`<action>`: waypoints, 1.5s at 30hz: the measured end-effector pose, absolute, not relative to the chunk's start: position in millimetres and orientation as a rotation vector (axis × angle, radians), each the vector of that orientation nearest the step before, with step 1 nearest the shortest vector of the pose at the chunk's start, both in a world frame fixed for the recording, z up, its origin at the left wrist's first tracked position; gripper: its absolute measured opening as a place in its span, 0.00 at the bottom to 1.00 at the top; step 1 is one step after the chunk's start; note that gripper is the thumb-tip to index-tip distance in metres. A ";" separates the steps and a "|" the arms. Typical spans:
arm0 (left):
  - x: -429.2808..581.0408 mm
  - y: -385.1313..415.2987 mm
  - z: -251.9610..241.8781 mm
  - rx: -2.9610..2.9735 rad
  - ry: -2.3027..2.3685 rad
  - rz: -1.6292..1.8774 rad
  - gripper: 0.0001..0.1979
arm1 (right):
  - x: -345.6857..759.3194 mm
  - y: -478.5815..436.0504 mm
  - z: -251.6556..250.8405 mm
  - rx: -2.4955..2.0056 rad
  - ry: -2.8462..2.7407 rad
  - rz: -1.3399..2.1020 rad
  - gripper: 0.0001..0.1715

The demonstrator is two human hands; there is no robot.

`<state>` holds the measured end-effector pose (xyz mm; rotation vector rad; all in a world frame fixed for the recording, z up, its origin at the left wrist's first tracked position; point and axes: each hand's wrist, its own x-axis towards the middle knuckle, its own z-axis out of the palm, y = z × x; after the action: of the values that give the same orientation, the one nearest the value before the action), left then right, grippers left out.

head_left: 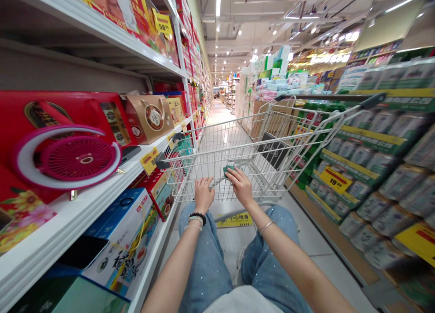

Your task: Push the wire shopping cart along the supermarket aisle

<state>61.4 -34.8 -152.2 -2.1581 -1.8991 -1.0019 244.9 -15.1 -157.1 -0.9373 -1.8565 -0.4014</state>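
Left grip [204,195] released, fingers loose on the wire rim of a shopping cart [183,196]; right grip [242,186] over a small green packet [230,170], clenched or not impossible to tell. Packet just beyond the right fingertips, farther from the left hand, long axis unclear.

We cannot make out the small green item [229,170] inside the white wire shopping cart [204,141]: the right hand [242,186] covers part of it. The red gift box [50,105] on the left shelf and the silver-green cans [384,202] on the right run past the picture's edges.
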 end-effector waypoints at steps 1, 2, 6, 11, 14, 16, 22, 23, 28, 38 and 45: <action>61.6 -35.0 -152.5 -2.156 -1.900 -1.007 0.25 | 243.7 -13.4 -149.4 -0.922 -1.852 -0.409 0.33; 61.7 -35.1 -152.7 -2.154 -1.901 -1.012 0.25 | 242.1 -11.1 -143.1 -0.914 -1.851 -0.415 0.33; 61.7 -34.5 -153.1 -2.158 -1.908 -1.009 0.25 | 232.9 -3.2 -143.1 -0.948 -1.842 -0.403 0.30; 61.7 -33.9 -152.8 -2.157 -1.918 -0.995 0.25 | 224.6 -10.9 -176.7 -1.007 -1.893 -0.342 0.29; 62.0 -34.0 -153.6 -2.165 -1.917 -0.997 0.25 | 224.0 -16.6 -174.7 -1.015 -1.906 -0.312 0.30; 62.1 -33.6 -154.9 -2.157 -1.916 -1.009 0.25 | 224.6 -16.6 -161.1 -0.995 -1.886 -0.316 0.31; 61.1 -31.8 -158.7 -2.155 -1.924 -1.034 0.25 | 221.8 -2.8 -135.9 -0.952 -1.836 -0.426 0.29; 60.8 -31.6 -158.8 -2.161 -1.925 -1.034 0.25 | 220.8 -1.3 -139.9 -0.953 -1.841 -0.434 0.29; 59.9 -31.6 -158.0 -2.171 -1.933 -1.023 0.25 | 218.1 -6.5 -173.3 -0.951 -1.916 -0.402 0.27; 60.7 -33.8 -157.8 -2.168 -1.918 -1.034 0.25 | 215.6 -12.4 -133.4 -0.912 -1.944 -0.397 0.30; 59.7 -34.8 -155.3 -2.196 -1.933 -1.009 0.25 | 210.2 -7.3 -152.4 -0.948 -1.948 -0.391 0.29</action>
<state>59.7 -34.8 -155.3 -2.1962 -1.9328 -1.0092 210.2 -7.3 -152.4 -0.9478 -1.9478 -0.3906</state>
